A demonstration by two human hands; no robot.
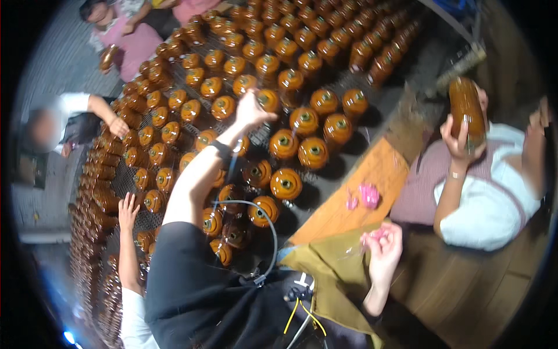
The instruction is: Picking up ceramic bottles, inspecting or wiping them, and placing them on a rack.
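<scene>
- Your left hand [251,110] is stretched far out over the crowd of amber glass bottles [285,144] standing upright on the dark wire rack [136,181]. Its fingers are loosely spread and slightly curled, with nothing gripped between them that can be seen; the tips hover just above a bottle cap, and motion blur makes it hard to tell whether they touch it.
- A dark wristband [222,149] sits on that arm, and a grey cable [268,220] loops beneath it.
- Your right hand [383,249] is drawn in close to your body, fingers curled narrowly and pinched on a small pink piece [375,235] held at the fingertips.
- Two more pink pieces [366,195] lie on the orange wooden board [349,203] just ahead of that hand, beside the olive cloth [328,270].
- To your right, another person's hand [459,142] is wrapped around a single raised amber bottle [467,107].
- On the left, another person's open hand [128,210] rests on the rack edge among the bottles, and a further hand [118,126] reaches in from the far left.
</scene>
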